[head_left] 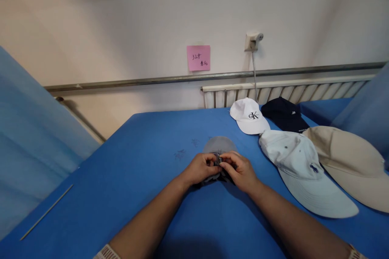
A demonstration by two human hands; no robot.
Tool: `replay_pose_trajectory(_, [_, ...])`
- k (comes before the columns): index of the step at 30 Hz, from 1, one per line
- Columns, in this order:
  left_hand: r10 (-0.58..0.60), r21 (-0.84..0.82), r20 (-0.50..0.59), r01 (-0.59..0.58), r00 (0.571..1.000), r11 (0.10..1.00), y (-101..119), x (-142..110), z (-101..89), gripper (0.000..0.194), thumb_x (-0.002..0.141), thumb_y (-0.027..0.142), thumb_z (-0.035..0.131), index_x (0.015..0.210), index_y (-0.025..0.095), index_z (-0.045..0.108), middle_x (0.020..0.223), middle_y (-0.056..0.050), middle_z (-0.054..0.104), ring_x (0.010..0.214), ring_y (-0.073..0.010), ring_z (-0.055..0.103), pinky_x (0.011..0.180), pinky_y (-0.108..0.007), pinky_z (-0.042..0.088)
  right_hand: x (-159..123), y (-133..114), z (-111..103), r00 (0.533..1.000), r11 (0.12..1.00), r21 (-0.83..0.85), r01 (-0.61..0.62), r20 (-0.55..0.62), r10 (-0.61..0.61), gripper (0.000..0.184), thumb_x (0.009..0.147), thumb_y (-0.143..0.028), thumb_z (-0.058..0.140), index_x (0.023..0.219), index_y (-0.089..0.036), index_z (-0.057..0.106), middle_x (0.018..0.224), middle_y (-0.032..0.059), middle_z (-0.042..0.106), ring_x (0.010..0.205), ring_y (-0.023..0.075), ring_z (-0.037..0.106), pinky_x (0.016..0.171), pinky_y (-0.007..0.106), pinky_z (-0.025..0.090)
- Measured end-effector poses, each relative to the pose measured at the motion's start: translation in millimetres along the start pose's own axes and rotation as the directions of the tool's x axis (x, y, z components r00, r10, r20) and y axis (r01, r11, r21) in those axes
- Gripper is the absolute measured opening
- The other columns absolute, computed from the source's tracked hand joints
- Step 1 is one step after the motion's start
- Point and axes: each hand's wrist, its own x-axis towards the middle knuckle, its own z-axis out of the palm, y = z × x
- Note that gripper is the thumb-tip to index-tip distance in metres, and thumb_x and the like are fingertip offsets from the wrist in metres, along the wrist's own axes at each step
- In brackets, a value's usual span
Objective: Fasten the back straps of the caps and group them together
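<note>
A grey cap [220,144] lies on the blue-covered table with its brim pointing away from me. My left hand [203,167] pinches one side of the small strap and buckle [220,160] at the cap's near edge, thumb against fingers. From the other side, my right hand [238,168] grips the same strap between thumb and forefinger. The two sets of fingertips almost meet. Most of the cap's crown is hidden beneath my hands, and its dark inside shows in part.
To the right sit a white cap [247,117], a dark navy cap [282,113], a pale cap [294,160] and a beige cap [343,158]. A thin stick [47,211] lies at the left edge. Blue curtains [27,141] hang beside the table [136,162].
</note>
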Motion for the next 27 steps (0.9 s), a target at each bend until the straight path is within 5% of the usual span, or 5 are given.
replay_pose_trajectory(6, [-0.043, -0.529, -0.226, -0.085, 0.973, 0.845, 3.5, 4.7, -2.1, 0.029, 0.07, 0.039, 0.076, 0.074, 0.015, 0.059, 0.092, -0.005, 0.065, 0.079, -0.0145, 0.06, 0.074, -0.027, 0.048, 2.5, -0.8, -3.1, 0.997, 1.0, -0.014, 0.017, -0.07, -0.018, 0.016, 0.089, -0.029, 0.056, 0.101, -0.024, 0.066, 0.086, 0.0039, 0.064, 0.077, 0.0187, 0.06, 0.072, 0.031, 0.049])
replay_pose_trajectory(10, [-0.148, -0.756, -0.239, -0.089, 0.96, 0.649, 18.5, 0.3, -11.4, 0.033, 0.07, 0.037, 0.078, 0.085, 0.016, 0.058, 0.084, -0.002, 0.064, 0.066, -0.0093, 0.059, 0.065, -0.023, 0.048, 5.3, -2.4, -5.4, 0.992, 0.998, -0.036, 0.05, -0.114, -0.054, 0.015, 0.09, -0.026, 0.055, 0.102, -0.023, 0.065, 0.089, 0.0042, 0.065, 0.08, 0.0187, 0.06, 0.075, 0.032, 0.048])
replay_pose_trajectory(13, [-0.168, -0.739, -0.161, -0.006, 0.973, 0.674, 24.8, -3.9, -11.3, 0.033, 0.073, 0.041, 0.075, 0.085, 0.015, 0.059, 0.066, 0.004, 0.053, 0.046, -0.0028, 0.039, 0.043, -0.016, 0.028, 5.8, -4.6, -6.3, 0.989, 0.997, -0.039, 0.066, -0.129, -0.071, 0.016, 0.091, -0.025, 0.054, 0.105, -0.023, 0.063, 0.093, 0.0048, 0.065, 0.085, 0.0193, 0.06, 0.077, 0.032, 0.048])
replay_pose_trajectory(16, [-0.206, -0.626, -0.093, 0.104, 0.974, 0.773, 22.8, -5.8, -3.3, 0.036, 0.074, 0.047, 0.072, 0.076, 0.014, 0.058, 0.053, 0.008, 0.041, 0.042, -0.0025, 0.027, 0.04, -0.018, 0.014, 5.4, -5.5, -5.8, 0.987, 0.996, -0.033, 0.078, -0.135, -0.082, 0.016, 0.091, -0.026, 0.053, 0.105, -0.024, 0.063, 0.095, 0.0052, 0.065, 0.089, 0.0202, 0.06, 0.08, 0.034, 0.049])
replay_pose_trajectory(27, [-0.102, -0.595, -0.005, 0.079, 0.995, 0.799, 4.1, -1.0, 8.2, 0.043, 0.072, 0.053, 0.072, 0.069, 0.015, 0.054, 0.054, 0.005, 0.046, 0.048, -0.0053, 0.036, 0.048, -0.021, 0.025, 3.9, -2.4, -2.7, 0.995, 0.997, 0.037, 0.073, -0.076, -0.07, 0.018, 0.091, -0.03, 0.054, 0.105, -0.024, 0.064, 0.095, 0.0048, 0.066, 0.085, 0.0189, 0.061, 0.078, 0.032, 0.049])
